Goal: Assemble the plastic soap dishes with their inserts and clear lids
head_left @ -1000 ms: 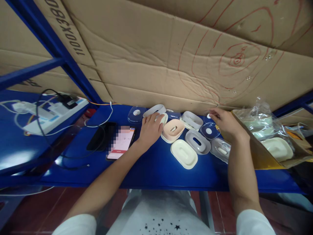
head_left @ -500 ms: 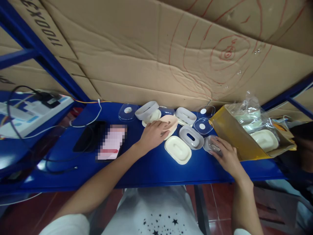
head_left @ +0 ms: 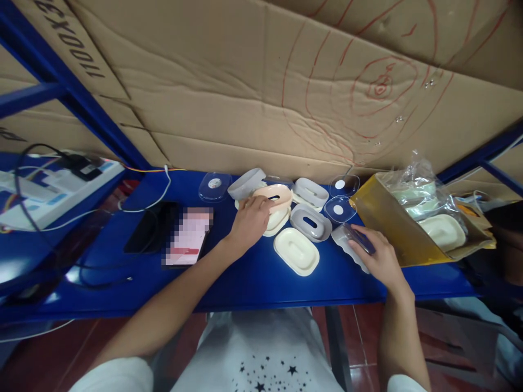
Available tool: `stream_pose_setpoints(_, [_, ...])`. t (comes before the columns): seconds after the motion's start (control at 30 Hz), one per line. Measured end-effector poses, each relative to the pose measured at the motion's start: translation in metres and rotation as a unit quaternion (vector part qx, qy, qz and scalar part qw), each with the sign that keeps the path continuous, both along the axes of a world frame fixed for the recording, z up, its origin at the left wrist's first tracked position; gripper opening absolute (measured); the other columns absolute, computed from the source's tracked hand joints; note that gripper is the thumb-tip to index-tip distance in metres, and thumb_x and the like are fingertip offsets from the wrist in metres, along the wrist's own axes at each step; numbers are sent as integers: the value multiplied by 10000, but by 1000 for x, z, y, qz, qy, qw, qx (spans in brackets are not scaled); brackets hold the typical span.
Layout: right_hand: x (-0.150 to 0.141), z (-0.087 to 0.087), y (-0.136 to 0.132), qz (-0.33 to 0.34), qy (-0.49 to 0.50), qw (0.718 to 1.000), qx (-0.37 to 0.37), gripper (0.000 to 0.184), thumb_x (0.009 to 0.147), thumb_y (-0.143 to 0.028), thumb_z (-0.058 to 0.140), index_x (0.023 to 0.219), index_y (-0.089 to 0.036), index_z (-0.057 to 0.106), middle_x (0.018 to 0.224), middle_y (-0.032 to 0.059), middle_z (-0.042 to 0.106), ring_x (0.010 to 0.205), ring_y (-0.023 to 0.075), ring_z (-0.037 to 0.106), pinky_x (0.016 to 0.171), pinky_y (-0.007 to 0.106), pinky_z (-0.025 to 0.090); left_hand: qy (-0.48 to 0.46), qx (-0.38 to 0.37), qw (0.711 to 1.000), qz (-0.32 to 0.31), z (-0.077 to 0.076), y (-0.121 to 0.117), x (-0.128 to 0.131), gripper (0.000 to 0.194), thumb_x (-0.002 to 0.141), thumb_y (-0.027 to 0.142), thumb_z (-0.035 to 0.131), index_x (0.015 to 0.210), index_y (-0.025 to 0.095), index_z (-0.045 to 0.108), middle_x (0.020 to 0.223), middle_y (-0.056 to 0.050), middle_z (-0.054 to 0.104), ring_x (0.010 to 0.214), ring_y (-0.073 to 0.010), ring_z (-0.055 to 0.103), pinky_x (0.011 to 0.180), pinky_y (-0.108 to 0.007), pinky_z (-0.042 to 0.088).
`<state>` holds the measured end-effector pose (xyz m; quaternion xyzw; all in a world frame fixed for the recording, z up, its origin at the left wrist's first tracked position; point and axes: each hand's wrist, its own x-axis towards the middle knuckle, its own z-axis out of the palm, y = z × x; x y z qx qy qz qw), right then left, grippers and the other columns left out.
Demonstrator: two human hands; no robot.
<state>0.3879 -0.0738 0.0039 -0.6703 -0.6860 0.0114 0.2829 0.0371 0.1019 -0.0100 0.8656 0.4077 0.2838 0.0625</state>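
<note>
My left hand [head_left: 250,223] has its fingers closed on the near left edge of a peach oval piece with a slot [head_left: 283,194]. Beneath that piece lies a cream oval part [head_left: 278,220]. On the right, my right hand [head_left: 379,256] grips a clear plastic cover [head_left: 362,238], held tilted over a pale grey wavy-edged piece [head_left: 345,245]. Between the hands are a grey oval shell with a slot [head_left: 302,216] and a cream oval tray [head_left: 296,251]. Both touch or nearly touch their neighbours.
Behind stand a grey ring-shaped shell [head_left: 246,185], another grey shell [head_left: 311,190] and clear covers [head_left: 214,187] with round stickers. A yellow-lined box [head_left: 378,218] holds wrapped parts at right. Phones [head_left: 188,234], cables and a power strip [head_left: 77,190] occupy the left. A person sits far right.
The peach piece has moved left and turned so its slot shows. The grey slotted shell has shifted left. My right hand has tilted the clear cover up, exposing more of the pale piece.
</note>
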Motion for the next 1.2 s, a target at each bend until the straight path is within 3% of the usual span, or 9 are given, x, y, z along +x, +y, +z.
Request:
stream_pose_setpoints(0.17, [4, -3, -6, -36, 86, 996, -12, 445, 993, -574, 711, 1339, -295, 736, 1351, 99, 761, 1223, 312, 727, 1077, 517, 570, -26, -13, 998, -64, 1, -20, 13, 285, 1015, 94, 534, 1205, 179, 729, 1367, -170, 703, 1342, -370, 637, 1166, -589, 443])
stream_pose_setpoints(0.33, [-15, -1, -3, -126, 242, 962, 10, 489, 949, -601, 743, 1300, -261, 754, 1310, 110, 783, 1184, 319, 750, 1040, 522, 596, -119, -113, 972, -170, -1, -59, 32, 328, 1078, 328, 604, 1391, 229, 606, 1283, -103, 743, 1168, -246, 731, 1037, -408, 588])
stream_pose_setpoints(0.4, [-44, 0, 4, -134, 292, 945, 55, 467, 962, -593, 726, 1275, -248, 760, 1265, 110, 800, 1135, 310, 762, 1001, 504, 612, -218, -276, 910, -220, -4, -72, 41, 559, 1055, 449, 660, 1538, 244, 467, 1314, -132, 729, 1098, -246, 755, 936, -399, 630])
stream_pose_setpoints(0.47, [-82, 0, 15, -102, 317, 938, 97, 435, 994, -573, 689, 1274, -247, 757, 1265, 107, 796, 1122, 296, 759, 971, 478, 620, -312, -433, 807, -252, -6, -79, 49, 787, 998, 529, 732, 1625, 266, 336, 1397, -179, 680, 1117, -283, 757, 901, -436, 640])
stream_pose_setpoints(0.53, [-118, 2, 29, -49, 318, 938, 127, 408, 999, -530, 703, 1297, -255, 742, 1312, 104, 770, 1184, 287, 734, 1010, 465, 604, -381, -498, 737, -250, -7, -79, 53, 901, 948, 561, 789, 1642, 280, 289, 1488, -199, 613, 1227, -327, 719, 953, -480, 628])
stream_pose_setpoints(0.6, [-141, 5, 46, 1, 312, 940, 141, 398, 1007, -490, 706, 1336, -266, 721, 1346, 100, 752, 1223, 276, 719, 1034, 452, 593, -439, -497, 713, -228, -4, -72, 53, 918, 898, 559, 845, 1608, 277, 335, 1524, -180, 582, 1332, -349, 653, 1040, -508, 592])
stream_pose_setpoints(0.9, [-75, 22, 121, -25, 153, 972, 176, 355, 1039, -525, 618, 1149, -220, 763, 1126, 108, 803, 1045, 287, 741, 923, 469, 595, -488, -507, 702, -113, 5, -42, 37, 979, 816, 576, 910, 1555, 285, 337, 1358, -120, 650, 1195, -298, 686, 975, -469, 601])
stream_pose_setpoints(1.1, [-123, 6, 90, 215, 109, 966, 94, 386, 1047, -481, 643, 1361, -260, 684, 1208, 105, 764, 1099, 291, 725, 953, 460, 596, -506, -448, 727, -124, -7, -35, 41, 962, 789, 607, 922, 1474, 253, 347, 1432, -151, 607, 1288, -311, 651, 1108, -506, 532])
stream_pose_setpoints(1.2, [-136, 0, 84, 234, 135, 960, 73, 372, 1046, -437, 656, 1370, -254, 665, 1247, 108, 750, 1138, 289, 717, 979, 448, 590, -495, -445, 738, -111, -9, -33, 39, 976, 797, 630, 906, 1483, 238, 333, 1438, -175, 606, 1287, -323, 655, 1096, -517, 539])
